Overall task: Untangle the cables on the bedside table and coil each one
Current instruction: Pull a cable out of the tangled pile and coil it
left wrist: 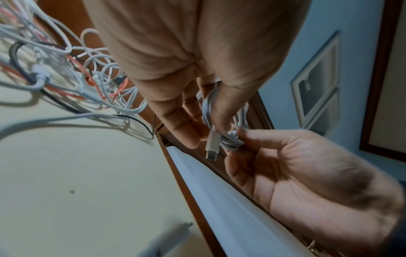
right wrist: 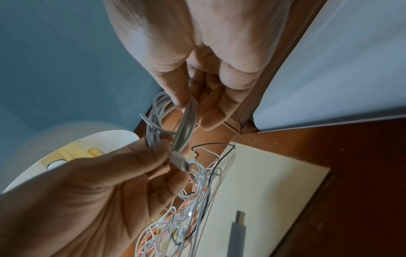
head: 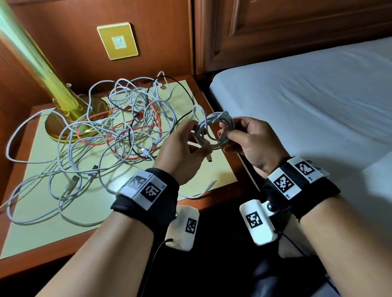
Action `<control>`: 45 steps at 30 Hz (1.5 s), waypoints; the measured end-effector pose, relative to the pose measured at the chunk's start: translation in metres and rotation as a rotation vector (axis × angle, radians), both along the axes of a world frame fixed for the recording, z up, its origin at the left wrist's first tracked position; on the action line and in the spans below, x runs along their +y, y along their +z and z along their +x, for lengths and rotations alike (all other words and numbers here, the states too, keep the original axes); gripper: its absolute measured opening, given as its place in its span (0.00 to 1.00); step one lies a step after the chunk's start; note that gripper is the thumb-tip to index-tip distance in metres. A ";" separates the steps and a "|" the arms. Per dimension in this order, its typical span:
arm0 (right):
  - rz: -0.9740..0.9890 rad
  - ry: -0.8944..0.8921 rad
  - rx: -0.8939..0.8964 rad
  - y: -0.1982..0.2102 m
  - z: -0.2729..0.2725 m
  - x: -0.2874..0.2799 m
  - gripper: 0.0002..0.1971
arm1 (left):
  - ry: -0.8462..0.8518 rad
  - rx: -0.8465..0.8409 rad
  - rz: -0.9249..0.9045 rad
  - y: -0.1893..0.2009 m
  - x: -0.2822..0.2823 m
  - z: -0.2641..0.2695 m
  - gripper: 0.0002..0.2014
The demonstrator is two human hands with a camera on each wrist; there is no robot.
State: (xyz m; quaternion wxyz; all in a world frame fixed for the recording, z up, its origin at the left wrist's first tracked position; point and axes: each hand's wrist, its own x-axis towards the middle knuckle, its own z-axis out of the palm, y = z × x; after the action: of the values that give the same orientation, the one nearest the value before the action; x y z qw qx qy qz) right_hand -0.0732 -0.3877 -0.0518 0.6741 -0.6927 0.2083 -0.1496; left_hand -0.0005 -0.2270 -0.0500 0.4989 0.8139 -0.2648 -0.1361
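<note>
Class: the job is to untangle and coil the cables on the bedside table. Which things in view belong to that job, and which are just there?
Part of the job:
white coil, held by left hand and right hand
cable tangle
bedside table

Just there:
lamp
wall switch
bed

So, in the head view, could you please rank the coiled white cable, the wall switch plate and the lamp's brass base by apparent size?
1. lamp's brass base, partly hidden under cables
2. coiled white cable, held in both hands; nearer the camera, so this rank is unsure
3. wall switch plate, close to the coil in apparent size
</note>
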 end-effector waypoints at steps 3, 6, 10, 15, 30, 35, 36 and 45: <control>0.029 0.000 0.004 0.002 -0.001 0.003 0.02 | 0.058 -0.045 0.004 -0.002 0.001 0.002 0.21; 0.110 -0.011 0.018 0.004 -0.001 0.005 0.01 | 0.074 -0.086 -0.003 -0.002 0.002 0.001 0.25; 0.267 -0.009 0.068 0.006 -0.002 0.004 0.03 | 0.095 -0.081 -0.073 0.000 0.000 -0.003 0.26; 0.387 -0.037 0.092 0.004 -0.004 0.006 0.06 | 0.142 0.135 -0.212 -0.006 -0.005 -0.003 0.26; 0.144 -0.075 0.108 -0.009 0.003 0.022 0.04 | 0.342 0.369 -0.475 -0.002 -0.009 -0.002 0.14; 0.120 -0.053 0.106 -0.011 0.004 0.021 0.06 | 0.316 0.468 -0.556 0.002 -0.011 -0.008 0.08; 0.115 -0.056 0.102 -0.011 0.004 0.020 0.06 | 0.307 0.486 -0.562 0.002 -0.012 -0.008 0.08; 0.135 -0.057 0.075 -0.009 0.001 0.015 0.03 | 0.120 0.617 -0.377 0.005 -0.006 -0.005 0.09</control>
State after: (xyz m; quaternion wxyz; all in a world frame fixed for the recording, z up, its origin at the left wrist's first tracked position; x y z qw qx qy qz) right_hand -0.0718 -0.3722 -0.0611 0.7064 -0.6446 0.2627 -0.1283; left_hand -0.0052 -0.2326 -0.0452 0.7035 0.6426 -0.0741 -0.2943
